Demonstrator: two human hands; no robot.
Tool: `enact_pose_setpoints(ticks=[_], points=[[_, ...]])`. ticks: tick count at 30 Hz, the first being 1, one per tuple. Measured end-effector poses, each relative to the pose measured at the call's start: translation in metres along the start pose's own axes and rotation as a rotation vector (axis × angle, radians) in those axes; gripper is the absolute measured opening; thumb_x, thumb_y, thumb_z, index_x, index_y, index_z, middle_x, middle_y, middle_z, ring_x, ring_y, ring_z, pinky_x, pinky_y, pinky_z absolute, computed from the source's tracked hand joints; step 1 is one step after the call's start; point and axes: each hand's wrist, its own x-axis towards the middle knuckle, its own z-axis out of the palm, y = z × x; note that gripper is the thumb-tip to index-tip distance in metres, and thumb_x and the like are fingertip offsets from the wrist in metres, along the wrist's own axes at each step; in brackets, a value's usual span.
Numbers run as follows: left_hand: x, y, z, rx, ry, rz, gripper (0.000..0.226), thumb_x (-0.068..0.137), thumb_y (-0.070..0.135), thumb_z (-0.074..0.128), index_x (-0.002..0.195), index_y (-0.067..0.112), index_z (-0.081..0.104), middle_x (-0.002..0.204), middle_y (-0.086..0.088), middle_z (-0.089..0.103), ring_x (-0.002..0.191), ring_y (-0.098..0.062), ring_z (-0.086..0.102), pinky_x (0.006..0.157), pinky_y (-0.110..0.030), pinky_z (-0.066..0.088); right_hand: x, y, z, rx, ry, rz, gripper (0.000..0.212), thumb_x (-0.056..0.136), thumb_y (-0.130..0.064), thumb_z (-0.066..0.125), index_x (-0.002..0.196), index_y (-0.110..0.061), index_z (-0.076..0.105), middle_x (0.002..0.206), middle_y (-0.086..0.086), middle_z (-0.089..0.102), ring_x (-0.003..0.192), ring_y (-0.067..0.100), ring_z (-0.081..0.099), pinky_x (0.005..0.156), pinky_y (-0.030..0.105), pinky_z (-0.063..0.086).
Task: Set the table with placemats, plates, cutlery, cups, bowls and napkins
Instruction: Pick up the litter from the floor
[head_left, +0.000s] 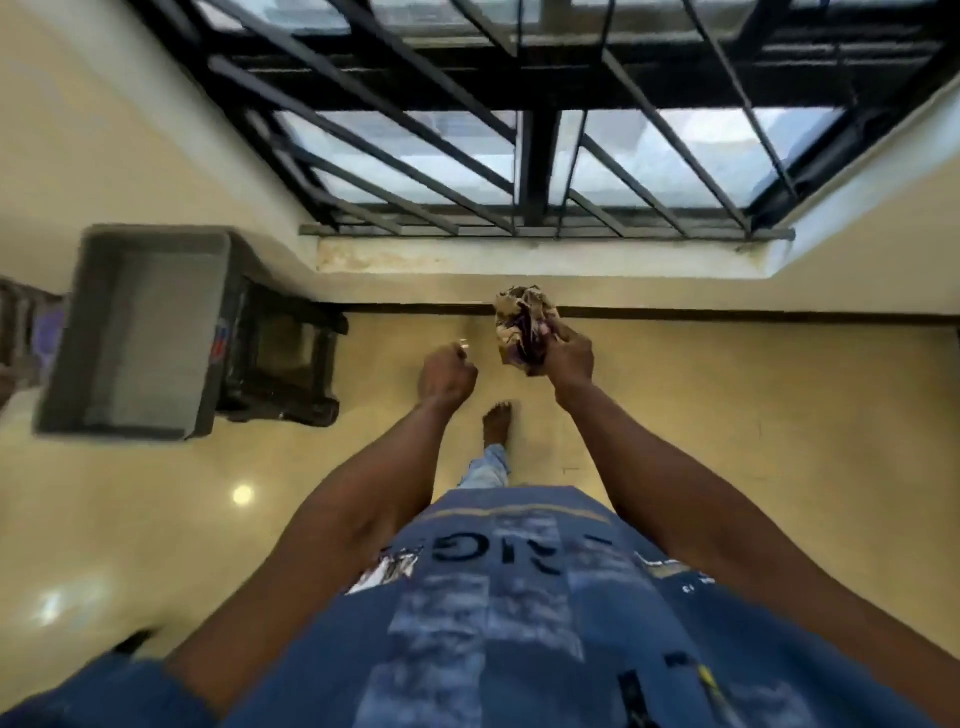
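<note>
One crumpled patterned napkin (522, 327), gripped in the right hand (569, 358), fingers curled round it. Left hand (447, 376): fingers curled, contents indistinct. One grey bin (135, 332) on one dark stool (291, 358).

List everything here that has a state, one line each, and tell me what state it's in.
Right hand: raised, gripping a crumpled patterned bundle.
Bundle: bunched up, held in the air above the floor; whether it is cloth or paper is unclear.
Left hand: raised, fingers curled; something small glints at the fingertips, too blurred to identify.
Grey bin: upright, open on top, nothing visible inside.
Window: barred; open or closed is unclear.
</note>
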Motion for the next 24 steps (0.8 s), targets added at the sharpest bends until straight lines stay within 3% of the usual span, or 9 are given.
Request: enact_pose_setpoints(ticks=[4,8,10,13,15,19,24], points=[[-0.050,-0.052,-0.014,-0.078,0.097,-0.102,0.022,0.088,0.015,0.052,0.103,0.011,0.069,0.105,-0.013,0.070,0.095,-0.029,0.063,0.079,-0.033,0.048,-0.053,0.012,0.023,-0.026,-0.155,-0.007,0.031,0.093,-0.028,0.065,0.121,-0.015,0.069,0.110,0.005,0.072,0.094,0.015,0.066,0.079,0.029,0.055],[-0.080,-0.101,-0.037,-0.159,0.228,-0.179,0.021,0.089,0.013,0.051,0.101,0.011,0.068,0.103,-0.010,0.069,0.091,-0.027,0.062,0.075,-0.033,0.048,-0.093,0.018,0.065,-0.134,-0.336,-0.045,0.037,0.091,-0.026,0.065,0.127,-0.019,0.064,0.112,0.004,0.069,0.096,0.019,0.066,0.072,0.028,0.057],[-0.089,-0.127,-0.051,-0.166,0.262,-0.206,0.021,0.088,0.013,0.050,0.100,0.012,0.066,0.105,-0.009,0.068,0.094,-0.028,0.061,0.076,-0.034,0.048,-0.110,0.022,0.089,-0.237,-0.417,-0.105,0.041,0.089,-0.023,0.065,0.130,-0.023,0.062,0.113,0.004,0.067,0.095,0.021,0.066,0.070,0.035,0.061],[-0.103,-0.184,-0.074,-0.156,0.307,-0.270,0.023,0.087,0.015,0.049,0.104,0.013,0.065,0.110,-0.011,0.067,0.102,-0.032,0.061,0.080,-0.037,0.048,-0.146,0.027,0.137,-0.489,-0.473,-0.305,0.055,0.084,-0.016,0.067,0.136,-0.026,0.052,0.118,0.005,0.063,0.099,0.026,0.065,0.075,0.046,0.061],[-0.110,-0.220,-0.088,-0.145,0.340,-0.307,0.027,0.087,0.016,0.050,0.108,0.014,0.066,0.112,-0.013,0.067,0.104,-0.034,0.061,0.080,-0.038,0.049,-0.168,0.029,0.169,-0.584,-0.456,-0.381,0.065,0.081,-0.015,0.070,0.140,-0.019,0.043,0.122,0.007,0.060,0.107,0.026,0.062,0.085,0.047,0.057],[-0.130,-0.306,-0.126,-0.186,0.399,-0.427,0.022,0.089,0.014,0.051,0.105,0.010,0.067,0.109,-0.014,0.067,0.102,-0.036,0.062,0.079,-0.038,0.050,-0.227,0.040,0.252,-0.766,-0.543,-0.589,0.037,0.084,-0.025,0.067,0.120,-0.019,0.059,0.106,0.001,0.067,0.096,0.022,0.066,0.080,0.042,0.057],[-0.149,-0.425,-0.190,-0.224,0.429,-0.546,0.022,0.088,0.015,0.051,0.104,0.011,0.065,0.112,-0.014,0.065,0.103,-0.034,0.060,0.081,-0.034,0.048,-0.301,0.053,0.367,-0.802,-0.671,-0.648,0.030,0.089,-0.031,0.061,0.114,-0.016,0.067,0.102,-0.004,0.069,0.092,0.017,0.063,0.076,0.032,0.049]])
